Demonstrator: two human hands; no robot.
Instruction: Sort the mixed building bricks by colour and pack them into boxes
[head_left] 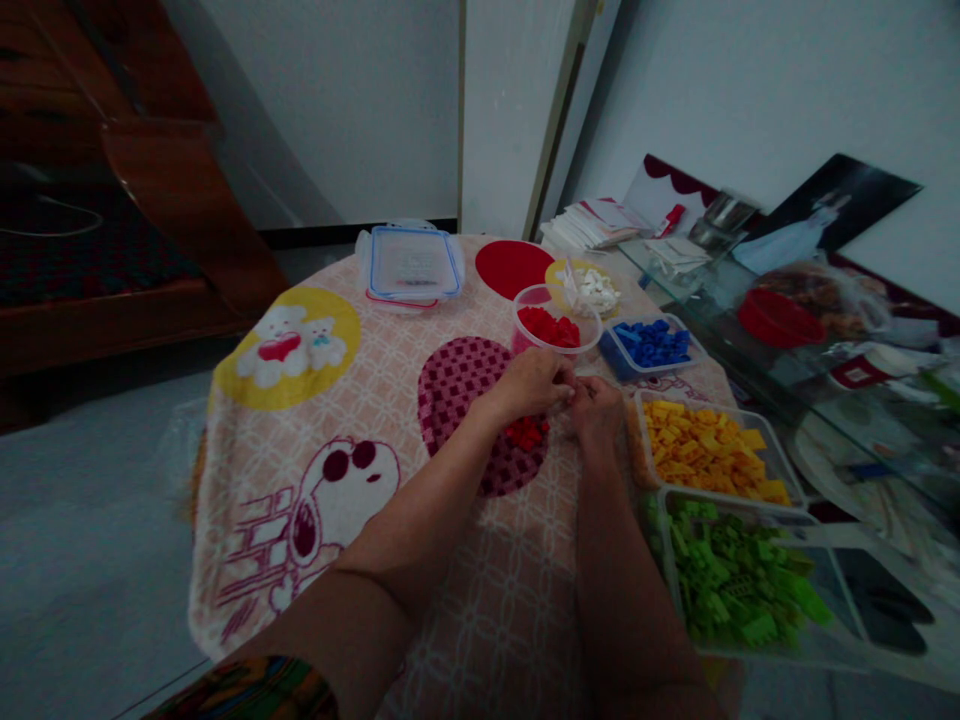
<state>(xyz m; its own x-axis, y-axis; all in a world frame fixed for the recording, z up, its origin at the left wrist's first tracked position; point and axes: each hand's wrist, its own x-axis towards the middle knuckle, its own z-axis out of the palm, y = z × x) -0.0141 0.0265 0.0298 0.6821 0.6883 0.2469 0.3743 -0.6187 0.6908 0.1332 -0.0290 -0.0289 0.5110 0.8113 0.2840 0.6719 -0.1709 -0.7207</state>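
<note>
My left hand and my right hand meet fingertip to fingertip over the table, just in front of a round clear tub of red building bricks. Both hands are closed in a pinch. Whatever lies between the fingers is too small and too hidden to name. Below my left wrist, a small cluster of red bricks rests on the maroon checked circle of the tablecloth. To the right of my hands stand boxes of blue bricks, yellow bricks and green bricks.
White pieces lie behind the red tub. Lidded containers with a blue-edged lid sit at the table's far side. A glass-topped surface along the right wall holds papers, metal tins and a red bowl. A wooden bench stands left.
</note>
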